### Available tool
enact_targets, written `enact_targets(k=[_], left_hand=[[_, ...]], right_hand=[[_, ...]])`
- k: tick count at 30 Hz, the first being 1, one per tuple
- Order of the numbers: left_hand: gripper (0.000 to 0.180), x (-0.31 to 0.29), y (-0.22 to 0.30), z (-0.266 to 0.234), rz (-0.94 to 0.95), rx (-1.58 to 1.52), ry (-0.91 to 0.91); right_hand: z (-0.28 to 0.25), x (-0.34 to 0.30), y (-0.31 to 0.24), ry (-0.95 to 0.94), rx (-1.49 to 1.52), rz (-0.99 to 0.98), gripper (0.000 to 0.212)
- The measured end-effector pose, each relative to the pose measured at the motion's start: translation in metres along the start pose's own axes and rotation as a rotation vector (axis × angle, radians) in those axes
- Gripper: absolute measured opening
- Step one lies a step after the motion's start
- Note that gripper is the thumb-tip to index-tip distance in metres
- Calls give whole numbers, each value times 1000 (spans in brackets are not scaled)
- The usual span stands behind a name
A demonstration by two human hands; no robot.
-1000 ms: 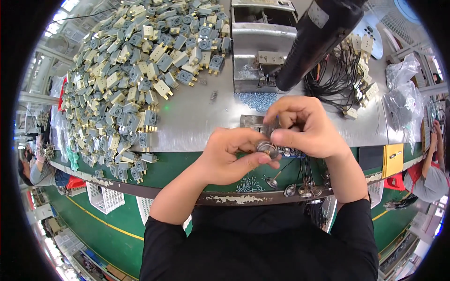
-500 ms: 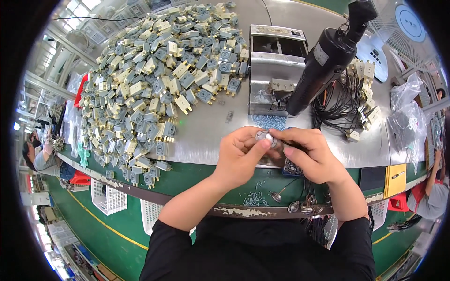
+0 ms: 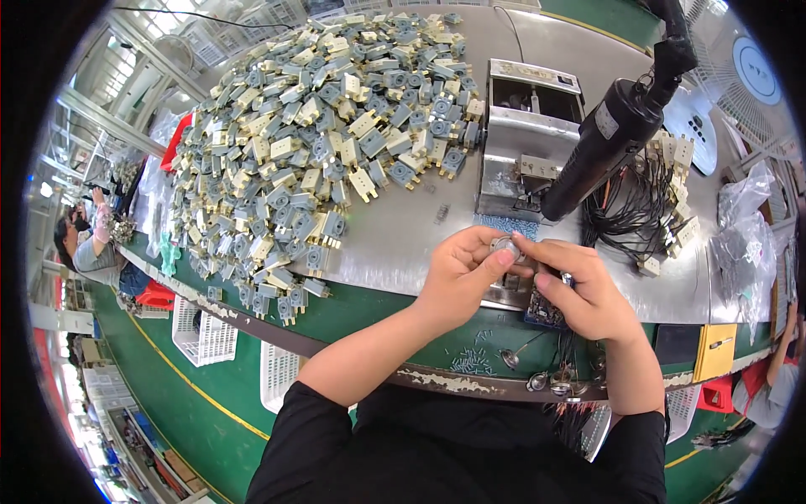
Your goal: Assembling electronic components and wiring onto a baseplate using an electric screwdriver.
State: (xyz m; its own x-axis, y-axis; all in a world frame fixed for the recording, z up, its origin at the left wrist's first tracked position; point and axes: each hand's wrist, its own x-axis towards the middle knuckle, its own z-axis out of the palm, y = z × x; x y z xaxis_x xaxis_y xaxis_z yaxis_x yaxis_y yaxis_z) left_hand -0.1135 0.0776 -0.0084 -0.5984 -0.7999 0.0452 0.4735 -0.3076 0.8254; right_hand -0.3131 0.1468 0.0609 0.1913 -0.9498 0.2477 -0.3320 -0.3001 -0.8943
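Note:
A small round silvery part (image 3: 505, 244) is pinched between the thumb and fingers of my left hand (image 3: 463, 275). My right hand (image 3: 581, 284) meets it from the other side, its index fingertip at the rim and its fingers curled; how far those fingers wrap the part is hidden. Just beyond my fingertips lies a bed of small bluish screws (image 3: 516, 225) in front of a metal box-shaped device (image 3: 514, 130). A black powered screwdriver (image 3: 600, 147) hangs slanted over that device. Below my right hand is a dark blue tray (image 3: 537, 320) with small metal parts, partly covered.
A large heap of grey and cream plug-like housings (image 3: 336, 126) covers the left of the table. Black cables (image 3: 625, 210) with cream ends lie at the right. Loose screws (image 3: 473, 361) and round metal pieces on wires (image 3: 537, 382) sit by the front edge, near a yellow pad (image 3: 714, 353).
The whole scene has shifted right and slightly down in view. Both hands stay together at the round part, with only slight finger movement.

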Motion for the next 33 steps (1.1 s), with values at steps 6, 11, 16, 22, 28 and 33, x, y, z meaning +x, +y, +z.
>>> enact_targets(k=[6,11,16,22,28,33], left_hand=[[31,35,57,-41,413,1628,209],[33,35,70,-86,401,2136,274],[32,9,71,-93,551,2163,149],[34,-26,85,-94,242,1854,-57],[45,-61,79,-95,107,1421,115],[58,-56,86,-62,253,1308,47]], right_hand=[[-40,-13,-11,-160,-498,188,50],[-52,-11,18,-205,-665,198,21],[-47,-12,29,-250,-664,170,25],[-35,-16,26,-244,-701,110,24],[-16,-10,39,-228,-753,82,18],[-17,-10,32,-244,-741,110,16]])
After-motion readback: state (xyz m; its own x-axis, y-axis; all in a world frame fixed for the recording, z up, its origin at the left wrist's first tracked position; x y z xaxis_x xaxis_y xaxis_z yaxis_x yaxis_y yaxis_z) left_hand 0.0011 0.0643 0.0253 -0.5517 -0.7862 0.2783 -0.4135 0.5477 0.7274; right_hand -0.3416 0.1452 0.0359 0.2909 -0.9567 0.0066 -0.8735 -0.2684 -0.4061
